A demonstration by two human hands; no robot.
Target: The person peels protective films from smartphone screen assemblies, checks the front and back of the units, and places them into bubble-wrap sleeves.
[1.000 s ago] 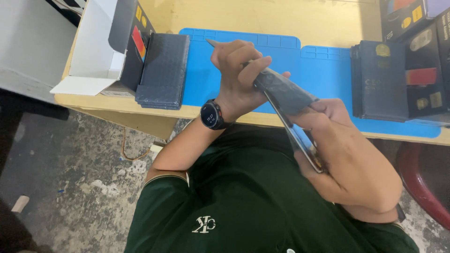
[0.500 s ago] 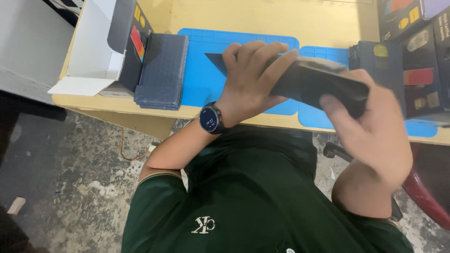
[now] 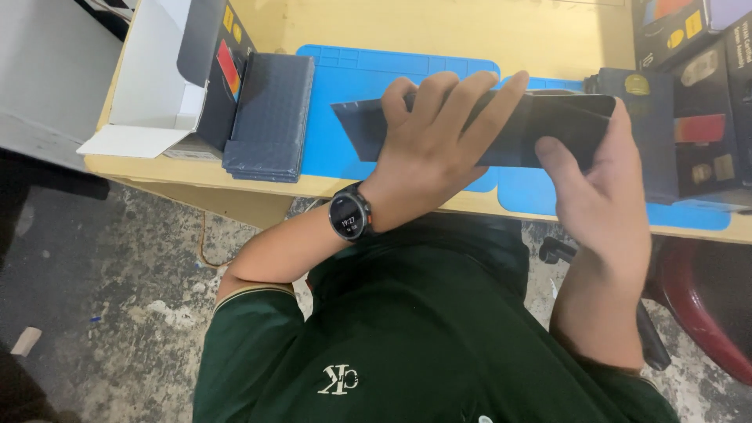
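Nearest us, our left hand (image 3: 427,149) lies across the flat dark tablet-like slab (image 3: 540,129), fingers pressed over its top face, wrist bearing a watch (image 3: 348,215). Our right hand (image 3: 599,196) clamps the slab's right end, thumb on the near side. The slab hangs above the blue mat (image 3: 352,86). We judge it best to keep both grips firm and the slab level. Farther left lies a dark textured case (image 3: 270,113) by an open box (image 3: 168,74).

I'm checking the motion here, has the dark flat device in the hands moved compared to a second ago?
Yes. The dark flat device was tilted down toward the person's lap; now it lies level over the blue mat, held between the left hand and right hand.
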